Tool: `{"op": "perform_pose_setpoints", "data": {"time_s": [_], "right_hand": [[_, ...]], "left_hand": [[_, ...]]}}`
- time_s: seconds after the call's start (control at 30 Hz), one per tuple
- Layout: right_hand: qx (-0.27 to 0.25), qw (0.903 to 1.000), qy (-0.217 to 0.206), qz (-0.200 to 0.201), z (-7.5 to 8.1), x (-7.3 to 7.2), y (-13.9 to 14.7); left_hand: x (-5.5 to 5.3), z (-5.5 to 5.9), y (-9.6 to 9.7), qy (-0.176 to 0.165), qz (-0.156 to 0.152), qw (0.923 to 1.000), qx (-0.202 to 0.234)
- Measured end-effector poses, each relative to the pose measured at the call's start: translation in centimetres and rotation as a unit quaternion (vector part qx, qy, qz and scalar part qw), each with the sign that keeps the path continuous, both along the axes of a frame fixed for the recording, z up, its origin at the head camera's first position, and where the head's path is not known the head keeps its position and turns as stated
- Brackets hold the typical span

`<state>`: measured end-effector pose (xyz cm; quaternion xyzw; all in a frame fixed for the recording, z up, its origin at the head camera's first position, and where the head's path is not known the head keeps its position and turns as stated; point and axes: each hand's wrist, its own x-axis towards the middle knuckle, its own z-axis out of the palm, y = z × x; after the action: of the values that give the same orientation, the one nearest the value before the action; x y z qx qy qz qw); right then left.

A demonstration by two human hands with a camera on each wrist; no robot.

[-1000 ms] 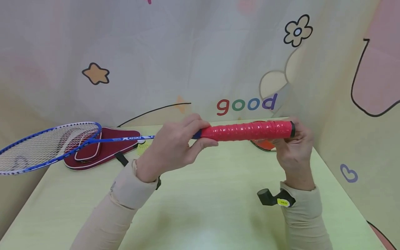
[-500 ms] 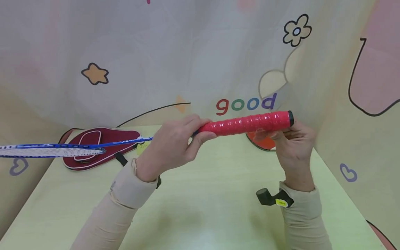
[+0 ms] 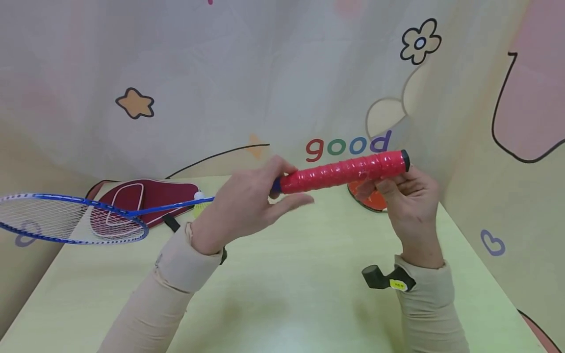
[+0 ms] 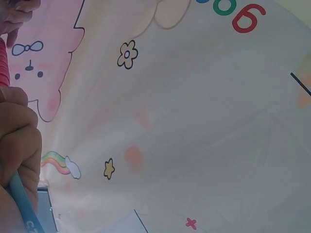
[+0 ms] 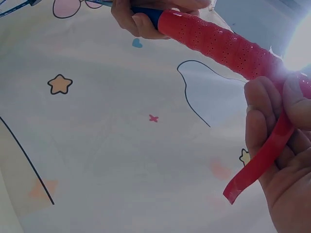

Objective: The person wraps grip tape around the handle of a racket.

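Note:
A badminton racket (image 3: pixel 172 206) with a blue frame is held up across the table. Its handle is wrapped in red grip tape (image 3: pixel 344 172), ending at a black butt cap (image 3: pixel 405 161). My left hand (image 3: pixel 240 208) grips it where the blue shaft meets the handle, thumb stretched out below; in the left wrist view the left fingers (image 4: pixel 19 131) curl round the shaft. Near the butt end, my right hand (image 3: pixel 410 213) pinches the tape beneath the handle. In the right wrist view a loose red tape strip (image 5: pixel 260 165) hangs across the right palm.
A dark red racket cover (image 3: pixel 154 193) lies at the back left of the table (image 3: pixel 300 274), with a yellow shuttlecock (image 3: pixel 200 208) beside it. Behind the right hand sits an orange-red paddle (image 3: pixel 372 198), partly hidden. A printed curtain (image 3: pixel 265 73) closes off the back.
The racket has rolled about its length, its head turning edge-on and then face-visible again. The butt end has risen and shifted slightly left. My left thumb has straightened away from the handle.

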<state>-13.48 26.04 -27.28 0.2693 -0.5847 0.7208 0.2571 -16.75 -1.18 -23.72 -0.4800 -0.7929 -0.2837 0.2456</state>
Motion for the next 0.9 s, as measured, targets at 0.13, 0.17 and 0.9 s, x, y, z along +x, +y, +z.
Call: {"op": "perform_pose_setpoints", "data": {"time_s": [0.13, 0.17, 0.9], "right_hand": [[0.000, 1.0000, 0.003, 0.000, -0.12, 0.00, 0.03], [0.001, 1.0000, 0.004, 0.005, -0.13, -0.04, 0.07], [-0.014, 0.9998, -0.011, -0.009, -0.07, 0.10, 0.24]], "left_hand": [[-0.05, -0.21, 0.13, 0.003, -0.006, 1.0000, 0.005], [-0.03, -0.24, 0.14, 0.004, -0.007, 0.9999, 0.008], [-0.18, -0.02, 0.35, 0.074, -0.002, 0.9961, 0.049]]}}
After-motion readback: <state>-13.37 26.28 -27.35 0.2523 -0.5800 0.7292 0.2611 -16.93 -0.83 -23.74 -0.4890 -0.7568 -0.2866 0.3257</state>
